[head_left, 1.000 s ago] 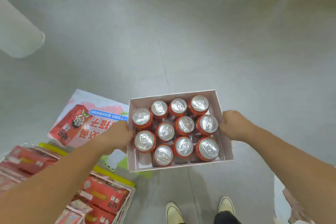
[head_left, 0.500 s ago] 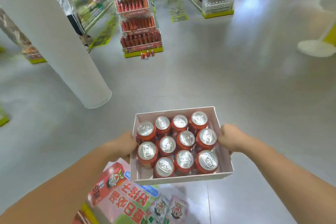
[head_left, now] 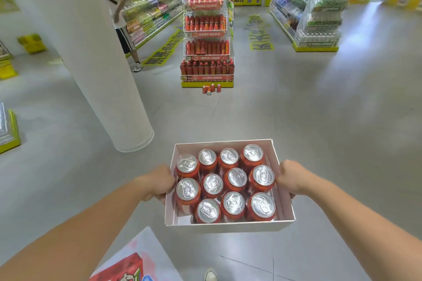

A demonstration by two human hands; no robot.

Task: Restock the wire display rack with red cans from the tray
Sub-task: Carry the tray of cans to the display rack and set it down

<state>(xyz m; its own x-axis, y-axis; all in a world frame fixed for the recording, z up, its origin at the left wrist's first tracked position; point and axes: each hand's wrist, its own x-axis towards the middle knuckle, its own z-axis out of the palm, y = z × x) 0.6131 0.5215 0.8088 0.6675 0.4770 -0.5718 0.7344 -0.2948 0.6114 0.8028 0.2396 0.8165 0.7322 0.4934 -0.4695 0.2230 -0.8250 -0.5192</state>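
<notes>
At the left edge of the frame stand yellow-based shelves [head_left: 9, 130], and a broad white pillar [head_left: 91, 57] slants from the upper left down to the grey floor [head_left: 319, 121]. Behind the pillar, in the upper left, a person in a white top and dark shorts [head_left: 121, 18] stands at a stocked shelf.

In the lower left a bare forearm leads to the left hand [head_left: 157, 183], its grip closed on the left wall of a white cardboard tray [head_left: 228, 227], fingers curled under the edge. A printed red and white carton [head_left: 127, 264] lies at the bottom of the frame, below that arm.

The tray is held level in the lower centre, off the floor. In it stand eleven red cans [head_left: 228, 186], upright, silver tops up, packed close in three rows; the near left corner of the tray is bare.

At upper centre, well beyond the tray, stands the wire display rack [head_left: 206, 34], four tiers filled with red cans and bottles on a yellow base. A few loose red cans [head_left: 211, 88] sit on the floor just in front of it.

The right hand [head_left: 291, 178] has its grip closed on the tray's right wall. In the upper right, more shelving [head_left: 319, 7] holds packaged drinks.
</notes>
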